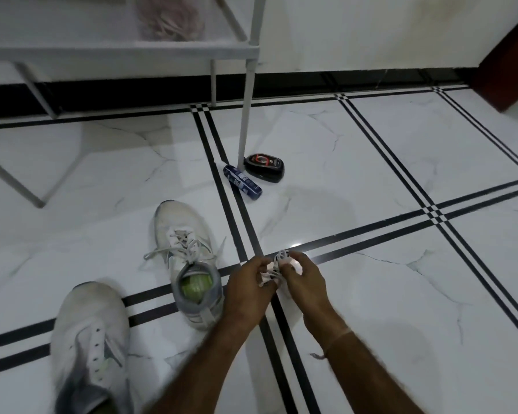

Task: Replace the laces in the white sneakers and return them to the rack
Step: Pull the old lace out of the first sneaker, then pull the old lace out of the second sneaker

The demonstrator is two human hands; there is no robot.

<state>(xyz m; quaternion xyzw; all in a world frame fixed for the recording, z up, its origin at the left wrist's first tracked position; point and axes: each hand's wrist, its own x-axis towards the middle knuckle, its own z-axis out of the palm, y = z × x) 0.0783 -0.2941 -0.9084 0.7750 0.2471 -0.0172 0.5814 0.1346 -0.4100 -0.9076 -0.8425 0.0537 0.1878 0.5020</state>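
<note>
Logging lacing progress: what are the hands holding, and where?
A bundled white lace, pinched between both: left hand on its left side, right hand on its right.

From my end I count two sneakers: one laced sneaker (186, 234), one unlaced sneaker (93, 333); two hands, the left hand (245, 291) and the right hand (304, 282); one bundle of laces (277, 262) held between them; one blue tube (242, 182); one black polish tin (264, 167); one rack (120, 50); one pinkish heap (171, 22) on its shelf.

You're looking at a white, grey-heeled laced sneaker (186, 252); the white marble floor (371, 174) is showing black triple stripes.
</note>
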